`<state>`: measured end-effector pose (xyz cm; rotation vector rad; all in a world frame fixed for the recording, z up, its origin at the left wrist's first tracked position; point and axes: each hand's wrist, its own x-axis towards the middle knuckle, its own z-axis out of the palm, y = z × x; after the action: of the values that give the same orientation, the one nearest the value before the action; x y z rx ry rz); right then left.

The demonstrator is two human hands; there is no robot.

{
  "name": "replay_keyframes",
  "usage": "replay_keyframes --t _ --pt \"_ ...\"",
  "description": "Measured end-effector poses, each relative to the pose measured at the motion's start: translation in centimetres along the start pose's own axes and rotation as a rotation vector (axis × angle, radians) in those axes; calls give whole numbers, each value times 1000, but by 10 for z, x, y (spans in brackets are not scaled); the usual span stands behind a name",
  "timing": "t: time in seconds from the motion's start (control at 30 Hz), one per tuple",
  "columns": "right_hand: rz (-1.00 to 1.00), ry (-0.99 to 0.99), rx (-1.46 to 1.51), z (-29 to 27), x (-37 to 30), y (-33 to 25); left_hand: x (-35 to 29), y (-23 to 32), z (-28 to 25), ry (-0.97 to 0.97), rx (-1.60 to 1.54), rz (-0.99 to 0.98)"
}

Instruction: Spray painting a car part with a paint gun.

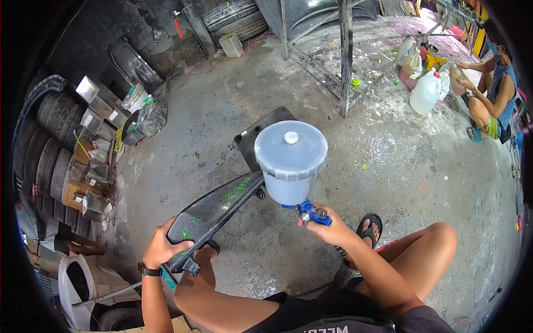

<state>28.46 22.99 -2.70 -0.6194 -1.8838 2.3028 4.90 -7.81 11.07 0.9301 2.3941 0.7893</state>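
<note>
My right hand (331,226) is closed round the handle of a blue spray gun (316,213). A large translucent white cup (291,183) with a lid sits upright on top of the gun. My left hand (159,248) grips the near end of a long black panel (208,210) with a carbon-fibre look and bright green marks, thumb on its upper face. The panel slants up and away to the right, and its far tip reaches beside the cup. Beyond the cup lies a flat dark plate (265,125), partly hidden by it.
Stacked tyres (49,158) and metal cans (97,171) line the left wall. A wooden post (345,61) rises from a frame at the back. White plastic jugs (426,93) stand at the right near a crouching person (502,91). Another person's legs show at the far left.
</note>
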Motion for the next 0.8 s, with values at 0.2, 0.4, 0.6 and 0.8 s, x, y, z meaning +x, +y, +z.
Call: replay_keyframes --t 0.2,0.4,0.6,0.8 --pt "-186 5 -190 8 2 10 -1 -1 0 -7 -1 18" --pt "-18 -1 -162 3 1 9 -2 -3 0 0 37 11" --pt "-229 180 -414 1 6 24 2 -4 2 0 8 37" --pt "-201 134 -421 8 0 0 -3 -11 1 5 -9 12"
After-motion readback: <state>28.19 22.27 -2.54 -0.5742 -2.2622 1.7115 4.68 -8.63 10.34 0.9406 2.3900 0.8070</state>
